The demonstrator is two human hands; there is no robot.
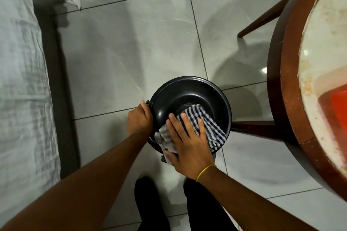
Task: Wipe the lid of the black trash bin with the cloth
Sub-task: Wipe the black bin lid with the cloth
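Note:
A round black trash bin stands on the tiled floor, seen from above, and its glossy domed lid [189,95] fills the middle of the view. A black-and-white checked cloth [210,125] lies over the near right part of the lid. My right hand [185,142] lies flat on the cloth with fingers spread, pressing it against the lid. My left hand [139,119] is curled around the bin's left rim, beside a small hinge or handle lug. The bin's body is hidden under the lid and my hands.
A round table [287,84] with a dark wooden rim and pale top stands close on the right, its legs [262,18] splayed beside the bin. A bed with a grey sheet [22,73] runs along the left. My dark-trousered legs [154,206] are just below the bin.

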